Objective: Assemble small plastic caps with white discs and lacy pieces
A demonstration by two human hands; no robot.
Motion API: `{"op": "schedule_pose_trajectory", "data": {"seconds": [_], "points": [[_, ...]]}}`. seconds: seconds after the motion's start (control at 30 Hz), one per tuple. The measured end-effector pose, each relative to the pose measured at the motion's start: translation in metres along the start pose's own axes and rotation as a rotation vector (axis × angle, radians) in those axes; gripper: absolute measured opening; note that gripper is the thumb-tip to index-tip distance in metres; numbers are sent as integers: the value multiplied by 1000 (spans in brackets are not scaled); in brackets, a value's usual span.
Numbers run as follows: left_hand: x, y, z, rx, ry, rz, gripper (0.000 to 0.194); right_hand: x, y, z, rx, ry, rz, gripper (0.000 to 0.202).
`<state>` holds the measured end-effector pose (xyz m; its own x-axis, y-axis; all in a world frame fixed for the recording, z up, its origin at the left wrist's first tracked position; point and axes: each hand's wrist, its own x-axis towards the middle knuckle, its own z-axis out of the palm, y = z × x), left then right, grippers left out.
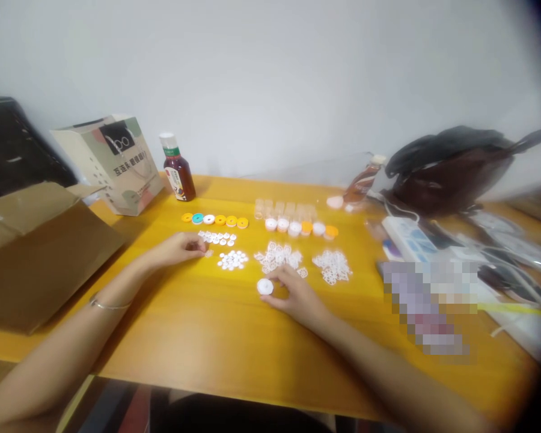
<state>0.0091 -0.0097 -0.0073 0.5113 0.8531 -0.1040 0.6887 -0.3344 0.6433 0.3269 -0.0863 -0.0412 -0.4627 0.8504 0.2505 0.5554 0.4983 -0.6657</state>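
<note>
While my right hand [295,291] pinches a white disc [265,287] between thumb and fingers, my left hand [180,248] reaches over the surface [184,343], its fingertips drawn together at a small clear piece [209,253]; whether I grip that piece or only touch it, I cannot tell. The disc sits at the tips of my right fingers, over the near middle of the surface, with its flat face turned towards me. Being round, it gives me no long axis to line up. The relation I judge to matter most is the gap between my hands: the clear piece lies to the left of the disc and a little farther from me, with a pile of white buttons [233,260] between them. My right hand is nearer to the heap of openwork pieces [278,257], just beyond it; my left is nearer to the rows of white rounds [217,238], just beside its fingertips.

The underside of the disc does not show, so I cannot say whether it is hollow or rests on the surface. My left palm is turned out of sight. Farther back, blur runs the clear cups [288,210] together. Coarse squares mask something at the right, and the left edge cuts off the cardboard box [49,252].
</note>
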Motion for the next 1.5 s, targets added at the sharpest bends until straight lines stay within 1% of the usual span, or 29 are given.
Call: {"op": "schedule_pose_trajectory", "data": {"seconds": [0.17,0.3,0.37,0.47,0.53,0.6,0.67,0.73,0.8,0.9,1.0,1.17,1.27,1.37,1.5], "points": [[-2,0,1,12,21,-17,23,0,2,1,-5,2,-2,22],[-4,-1,2,-71,46,-36,21,0,2,1,-19,2,-11,24],[-6,0,1,-122,59,-43,22,-1,1,0,-25,6,-18,28],[-10,9,-2,-173,73,-25,20,-4,-3,-3,-29,51,-31,37],[-12,22,1,-177,94,16,17,-6,-8,-4,-35,114,-40,34],[-12,40,9,-178,115,79,14,-9,-14,-5,-31,175,-59,25],[-11,61,26,-206,103,149,12,-11,-19,-5,7,209,-72,15],[-7,82,47,-247,76,207,10,-12,-23,-3,78,206,-61,7],[-3,98,69,-293,59,233,9,-12,-25,-1,163,180,-29,4],[4,111,92,-400,68,226,8,-13,-26,-1,257,154,29,5],[7,113,102,-456,99,203,8,-14,-25,-1,312,162,79,5],[7,110,104,-485,104,175,8,-14,-22,2,430,156,169,9],[7,108,106,-482,114,185,9,-13,-22,3,516,148,212,10],[6,107,106,-401,160,262,8,-11,-23,2,583,139,253,10],[4,106,102,-171,283,447,13,-9,-25,-2,666,101,304,11]]}}
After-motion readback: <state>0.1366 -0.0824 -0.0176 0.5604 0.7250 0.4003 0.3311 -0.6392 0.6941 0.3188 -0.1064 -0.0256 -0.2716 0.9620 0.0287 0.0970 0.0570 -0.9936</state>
